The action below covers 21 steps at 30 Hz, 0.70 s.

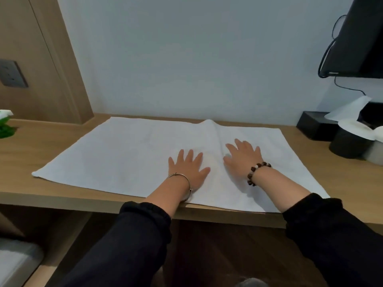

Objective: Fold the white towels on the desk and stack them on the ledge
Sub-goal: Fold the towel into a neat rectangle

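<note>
**A:** Where is the towel, and what are the hands doing with it?

**B:** The white towel [124, 154] lies spread on the desk [41, 146]. Both hands are flat on it, fingers straight and splayed, and neither grasps anything. The left hand [187, 168] presses the cloth near its front edge, and the right hand [242, 158] lies just beside it, a little further from the person

**A:** Anything between them?

**B:** A raised crease [215, 129] runs from the right hand's thumb side away toward the wall. I'd guess they are smoothing the cloth before the first fold

**A:** What might go wrong?

**B:** If the palms push unevenly, the crease could get pressed in rather than flattened, and the fold would come out crooked. The towel's near edge under the left wrist sits at the desk's lip, so a drag toward the body could pull the cloth off. Out past the right hand stand black containers [350, 146] with tissue, and a wide sweep could knock them

**A:** And the ledge?

**B:** I cannot tell which surface it is
</note>
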Each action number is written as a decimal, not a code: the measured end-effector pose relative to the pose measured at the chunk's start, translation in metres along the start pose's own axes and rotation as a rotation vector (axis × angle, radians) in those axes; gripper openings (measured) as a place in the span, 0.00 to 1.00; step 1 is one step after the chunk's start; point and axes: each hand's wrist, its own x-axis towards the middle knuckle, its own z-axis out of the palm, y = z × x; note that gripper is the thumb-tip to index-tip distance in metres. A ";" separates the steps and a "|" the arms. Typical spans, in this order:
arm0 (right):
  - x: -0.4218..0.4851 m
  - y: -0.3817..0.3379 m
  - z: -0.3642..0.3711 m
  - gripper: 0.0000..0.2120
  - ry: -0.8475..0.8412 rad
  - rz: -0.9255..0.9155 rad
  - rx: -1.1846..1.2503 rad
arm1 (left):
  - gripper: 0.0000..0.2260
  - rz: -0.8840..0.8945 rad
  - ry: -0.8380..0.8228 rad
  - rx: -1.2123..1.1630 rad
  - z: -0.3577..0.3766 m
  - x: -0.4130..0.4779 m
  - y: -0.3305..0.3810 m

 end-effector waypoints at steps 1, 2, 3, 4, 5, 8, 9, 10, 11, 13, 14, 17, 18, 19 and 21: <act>0.006 0.002 0.003 0.26 -0.059 -0.032 0.009 | 0.28 0.000 -0.008 0.024 0.003 0.001 -0.001; 0.011 0.007 0.007 0.27 -0.133 -0.041 0.015 | 0.29 -0.002 -0.004 0.031 0.005 0.002 -0.002; 0.016 0.017 0.011 0.27 -0.190 -0.022 0.026 | 0.29 -0.003 0.006 0.026 0.006 0.003 -0.003; 0.020 0.030 0.014 0.28 -0.214 0.023 0.045 | 0.29 -0.001 0.018 0.014 0.006 0.003 -0.003; 0.024 0.044 0.016 0.28 -0.205 0.089 0.063 | 0.29 0.002 0.030 -0.001 0.007 0.002 -0.004; 0.036 0.075 0.016 0.28 -0.184 0.320 0.069 | 0.30 0.002 0.040 -0.011 0.007 0.001 -0.003; 0.040 0.075 0.013 0.28 -0.198 0.361 0.057 | 0.30 0.000 0.030 0.001 0.006 0.001 -0.003; 0.044 0.067 0.012 0.28 -0.209 0.373 0.048 | 0.30 -0.004 0.018 0.014 0.006 0.002 -0.002; 0.047 0.054 0.010 0.29 -0.211 0.347 0.050 | 0.30 -0.010 0.011 0.025 0.006 0.002 -0.002; 0.049 0.025 0.015 0.29 -0.206 0.156 0.064 | 0.31 -0.022 0.006 0.040 0.006 0.003 -0.001; 0.046 0.014 0.020 0.29 -0.210 0.037 0.061 | 0.31 -0.026 0.005 0.045 0.007 0.003 -0.001; 0.036 0.021 0.029 0.28 -0.189 -0.047 0.070 | 0.31 -0.021 0.007 0.047 0.008 0.005 -0.002; 0.034 0.032 0.027 0.28 -0.173 0.016 0.081 | 0.31 -0.018 0.011 0.042 0.009 0.005 -0.003; 0.031 0.042 0.024 0.28 -0.170 0.076 0.093 | 0.31 -0.015 0.012 0.037 0.009 0.006 -0.003; 0.024 0.050 0.013 0.27 -0.173 0.114 0.094 | 0.31 0.001 0.005 0.037 0.010 0.007 -0.004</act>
